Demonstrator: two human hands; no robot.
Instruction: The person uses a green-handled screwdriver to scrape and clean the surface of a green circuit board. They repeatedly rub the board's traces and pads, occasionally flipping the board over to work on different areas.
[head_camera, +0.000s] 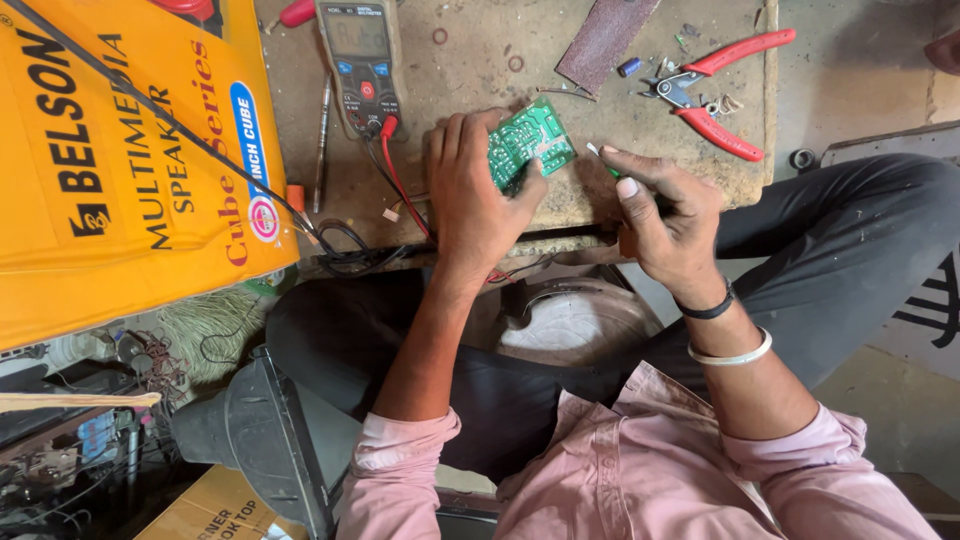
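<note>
Green circuit board (529, 142) tilted, long axis left-near to right-far, clamped in left hand (478, 200); right hand (665, 210) pinched on thin green-handled tool (603, 160) at its right edge.

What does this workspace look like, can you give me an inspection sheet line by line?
Surface: worn brown work board, stained and scuffed.
Job's things: green circuit board held by left hand; right hand pinches a small green-handled tool beside it.
Clutter: red-handled pliers, sandpaper strip, small loose parts.
Grippers: both hands closed on their items.
Cables: red and black probe leads run from the digital multimeter.
Surroundings: yellow carton, grey speaker cone.
</note>
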